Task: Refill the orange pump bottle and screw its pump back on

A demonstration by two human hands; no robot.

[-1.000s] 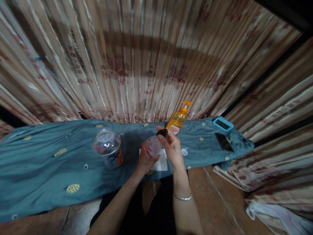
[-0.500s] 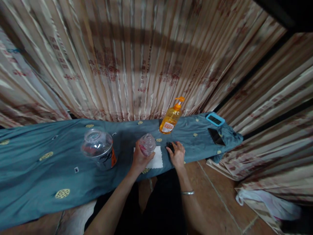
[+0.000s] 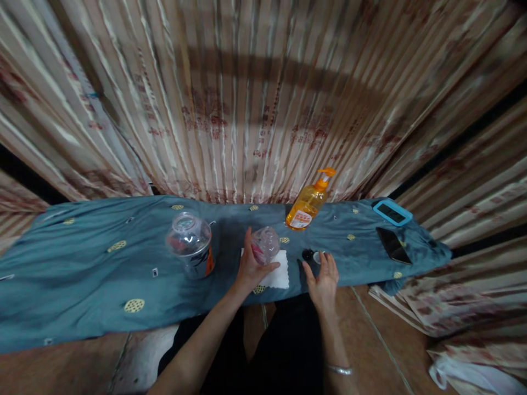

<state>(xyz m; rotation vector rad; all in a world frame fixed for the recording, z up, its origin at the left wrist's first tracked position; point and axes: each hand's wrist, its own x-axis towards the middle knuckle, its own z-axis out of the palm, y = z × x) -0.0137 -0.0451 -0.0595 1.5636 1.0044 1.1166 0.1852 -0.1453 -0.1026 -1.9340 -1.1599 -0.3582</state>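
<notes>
1. Striped beige curtains (image 3: 255, 109) hang close behind a long table under a blue-green cloth (image 3: 82, 274) dotted with small yellow patches.
2. My left hand (image 3: 249, 269) curls around a small clear jar (image 3: 265, 245), thumb on one side and fingers on the other, holding it just above a white napkin (image 3: 280, 277) at the table's near edge.
3. My right hand (image 3: 323, 280) is loose and holds nothing, its fingers spread above the near edge.
4. Just past my right fingertips a small black cap (image 3: 307, 254) lies on the cloth, beside a little white lid (image 3: 318, 257).
5. Left of the jar stands a bigger clear container (image 3: 190, 244).
6. An orange pump bottle (image 3: 309, 202) stands near the curtain.
7. Far right lie a blue-cased device (image 3: 392, 212) and a dark phone (image 3: 393, 244).
</notes>
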